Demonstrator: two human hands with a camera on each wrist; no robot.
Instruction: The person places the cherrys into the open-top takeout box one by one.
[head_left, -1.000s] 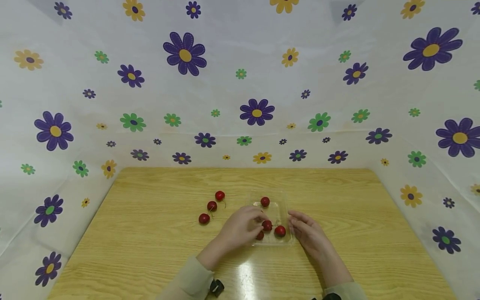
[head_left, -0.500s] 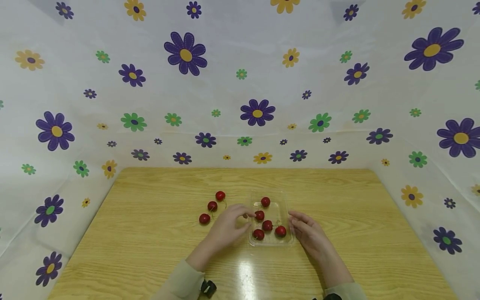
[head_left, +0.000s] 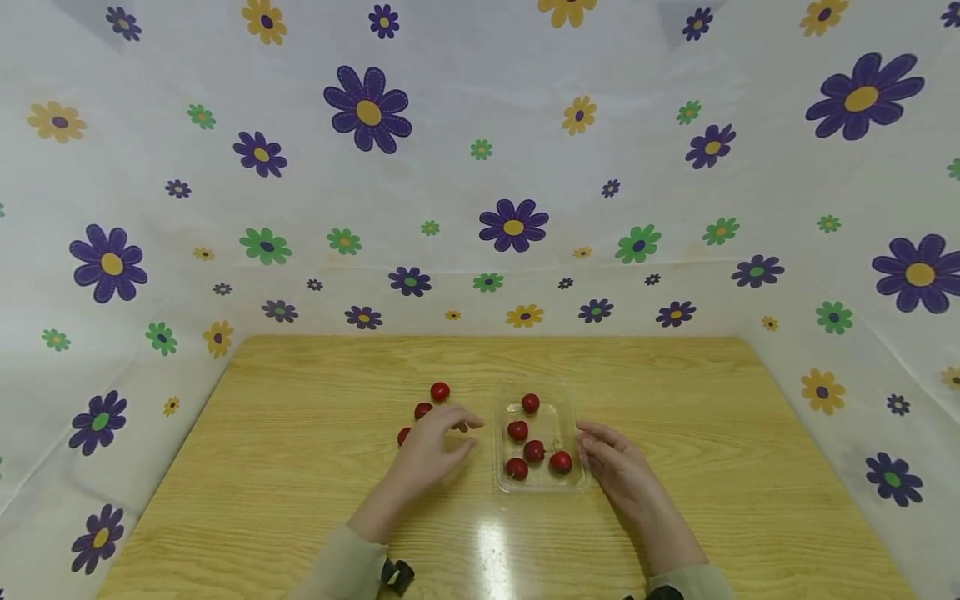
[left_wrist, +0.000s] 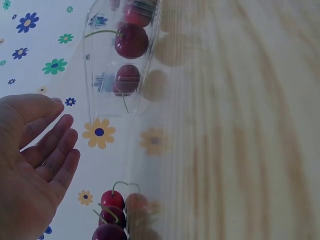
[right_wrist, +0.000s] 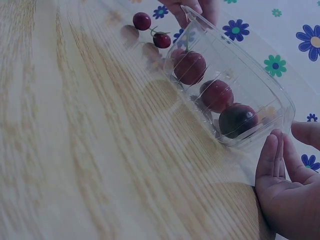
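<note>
A clear plastic container (head_left: 551,492) stands on the table with several red cherries inside, one being a cherry (head_left: 560,462) near its right side. My left hand (head_left: 427,446) hovers left of the container, fingers loosely bent and holding nothing. Partly behind it lie three stemmed cherries, the farthest cherry (head_left: 440,391) fully in sight; in the left wrist view, the cherries (left_wrist: 112,217) line up below the hand (left_wrist: 37,160). My right hand (head_left: 618,467) rests against the container's right side. In the right wrist view its extended fingers (right_wrist: 270,155) touch the container's end.
The wooden table (head_left: 315,383) runs back to a white flower-patterned cloth (head_left: 450,83), which also rises along the left and right sides. A bright reflection shows on the table in front of the container.
My left hand has let go of a cherry inside the container and drawn back left, now partly covering the cherries on the table. My right hand has stayed at the container's side.
</note>
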